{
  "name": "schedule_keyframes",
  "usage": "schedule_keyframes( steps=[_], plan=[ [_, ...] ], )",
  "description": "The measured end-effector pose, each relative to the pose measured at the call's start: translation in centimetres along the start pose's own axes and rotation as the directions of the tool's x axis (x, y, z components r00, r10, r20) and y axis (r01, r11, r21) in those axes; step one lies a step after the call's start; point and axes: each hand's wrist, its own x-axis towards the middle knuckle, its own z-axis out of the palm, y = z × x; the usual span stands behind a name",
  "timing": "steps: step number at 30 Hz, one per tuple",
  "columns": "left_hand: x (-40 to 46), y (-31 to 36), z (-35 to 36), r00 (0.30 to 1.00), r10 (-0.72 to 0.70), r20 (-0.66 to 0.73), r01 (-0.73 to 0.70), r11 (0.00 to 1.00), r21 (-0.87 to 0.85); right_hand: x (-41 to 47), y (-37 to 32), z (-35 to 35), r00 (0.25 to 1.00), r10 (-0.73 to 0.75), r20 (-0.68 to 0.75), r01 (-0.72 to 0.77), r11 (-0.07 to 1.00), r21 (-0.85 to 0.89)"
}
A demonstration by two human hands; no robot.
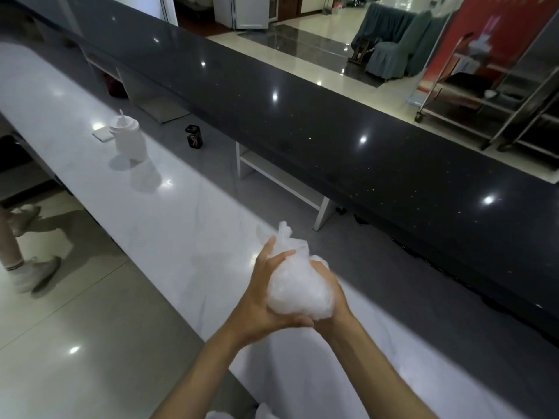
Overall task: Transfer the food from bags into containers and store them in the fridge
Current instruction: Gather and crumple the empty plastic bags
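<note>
While both hands cup it above the white table (169, 207), the crumpled clear bag (298, 282) looks light, soft and slippery (its contents can't be made out), best held round the bulging body under the bunched neck. Left hand (266, 293) wraps one side, fingers (282, 257) curled over the plastic; right hand (331, 300) grips the other, fingers mostly hidden. A white jar (128, 139) stands well apart.

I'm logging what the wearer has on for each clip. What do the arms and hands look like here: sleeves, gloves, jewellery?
Both forearms are bare up to the bottom edge of the picture; no sleeves show. The left hand and right hand wear no gloves. No watch, bracelet or ring can be seen on the wrists or the visible fingers, though the bag hides part of both hands.
</note>
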Motion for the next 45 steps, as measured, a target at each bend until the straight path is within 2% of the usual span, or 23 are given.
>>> schedule_keyframes(
  steps=[3,5,8,11,13,15,17,18,19,21,24,27,30,31,33,34,36,37,38,41,42,43,45],
  plan=[
    [0.3,0.5,1.0,1.0,-0.007,0.024,0.01,0.994,-0.112,-0.6,0.9,-0.2,0.997,-0.007,0.077,0.015,0.994,-0.109],
    [0.8,0.5,1.4,0.994,-0.039,-0.106,0.029,0.995,-0.095,-1.4,0.5,0.6,0.998,0.023,0.055,-0.017,0.995,-0.095],
    [1.9,-0.1,1.6,0.962,-0.069,-0.263,0.06,0.997,-0.043,-1.2,-0.2,1.3,0.996,-0.094,-0.01,0.087,0.951,-0.296],
    [2.6,-0.3,2.3,0.934,-0.053,-0.353,0.075,0.996,0.047,-0.9,-0.2,1.3,0.989,-0.146,-0.023,0.14,0.975,-0.17],
    [2.8,-0.1,2.7,0.932,-0.024,-0.362,0.07,0.991,0.113,-1.0,-0.2,1.3,0.976,-0.215,0.035,0.216,0.937,-0.273],
    [2.7,0.4,3.2,0.959,-0.027,-0.284,0.058,0.993,0.099,-0.8,-0.5,1.1,0.955,-0.297,0.0,0.274,0.881,-0.386],
    [2.3,0.9,3.9,0.984,0.015,-0.177,0.002,0.995,0.096,-0.1,-0.9,0.4,0.946,-0.3,-0.123,0.256,0.925,-0.281],
    [2.2,0.9,4.2,0.986,0.083,-0.147,-0.058,0.984,0.166,0.0,-1.3,0.0,0.948,-0.252,-0.194,0.217,0.959,-0.181],
    [2.2,0.8,4.5,0.978,0.166,-0.125,-0.126,0.953,0.275,0.3,-1.2,-0.4,0.954,-0.163,-0.252,0.152,0.986,-0.062],
    [2.2,0.5,4.6,0.963,0.257,-0.075,-0.21,0.898,0.386,0.1,-0.8,-0.7,0.977,0.047,-0.209,-0.001,0.976,0.216],
    [1.8,0.1,4.1,0.969,0.248,0.005,-0.245,0.954,0.171,-0.1,-0.1,-0.4,0.991,0.11,-0.073,-0.079,0.939,0.336],
    [0.9,-0.1,5.0,0.939,0.302,-0.165,-0.294,0.953,0.069,-0.1,-0.3,0.5,0.994,0.106,-0.011,-0.1,0.96,0.262],
    [1.1,0.8,5.9,0.9,0.127,-0.418,-0.161,0.986,-0.047,0.3,-0.3,1.6,0.994,-0.054,-0.094,0.055,0.998,0.005],
    [1.4,1.3,5.9,0.87,0.036,-0.491,-0.092,0.992,-0.091,0.0,-0.1,2.1,0.982,-0.159,-0.102,0.144,0.979,-0.142],
    [2.1,2.4,5.5,0.816,-0.166,-0.553,0.028,0.968,-0.249,-0.6,0.5,3.0,0.929,-0.363,-0.074,0.303,0.859,-0.413],
    [2.6,2.2,5.2,0.809,-0.295,-0.509,0.055,0.899,-0.435,-1.2,0.7,3.7,0.893,-0.448,-0.047,0.363,0.776,-0.515],
    [3.0,2.7,4.3,0.83,-0.515,-0.214,0.095,0.508,-0.856,-2.0,1.5,4.2,0.816,-0.577,-0.019,0.431,0.63,-0.646],
    [3.0,2.5,4.1,0.83,-0.544,-0.124,0.119,0.39,-0.913,-2.3,1.8,4.3,0.785,-0.62,-0.013,0.444,0.576,-0.686],
    [3.0,2.3,4.1,0.832,-0.54,-0.125,0.127,0.404,-0.906,-2.2,2.0,4.1,0.763,-0.646,-0.015,0.444,0.541,-0.714],
    [3.0,2.0,4.4,0.785,-0.454,-0.421,0.08,0.749,-0.658,-2.0,1.8,2.9,0.741,-0.671,0.013,0.458,0.491,-0.741],
    [3.0,2.2,4.5,0.771,-0.435,-0.465,0.08,0.791,-0.607,-2.0,1.7,2.4,0.735,-0.678,0.022,0.469,0.485,-0.738],
    [2.9,2.6,4.7,0.759,-0.465,-0.456,0.101,0.776,-0.623,-2.1,1.8,2.0,0.73,-0.683,0.025,0.478,0.486,-0.732],
    [2.5,3.2,5.1,0.781,-0.547,-0.302,0.174,0.655,-0.735,-2.6,2.1,1.4,0.72,-0.694,-0.016,0.483,0.517,-0.707]
  ],
)
